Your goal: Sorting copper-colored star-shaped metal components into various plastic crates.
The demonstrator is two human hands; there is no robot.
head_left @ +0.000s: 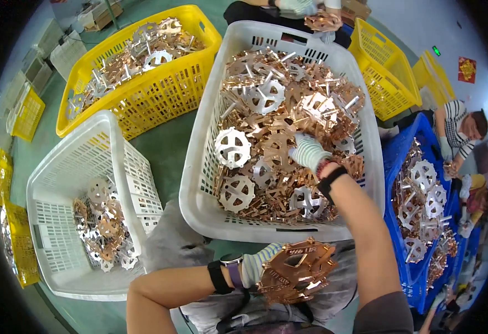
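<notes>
My left hand [253, 269], in a striped knit glove, is closed on a stack of copper-coloured toothed metal plates [296, 273] above my lap. Its fingers are partly hidden by the plates. My right hand [310, 153], gloved the same way, reaches into the big white crate [196, 192] before me. Its fingertips close on the edge of a copper-coloured toothed disc [277, 149]. Around it lies a heap of copper-coloured metal pieces, with silver toothed discs [233, 147] among them. One more silver disc [237, 193] rests near the crate's front left corner.
At left stands a white crate [60, 261] partly filled with similar parts. Behind it is a full yellow crate [160, 103]. Blue crates [397, 183] of discs stand at right, beside a person in stripes [456, 125]. Another person's gloved hands [302, 6] work beyond the big crate, near yellow crates [383, 72].
</notes>
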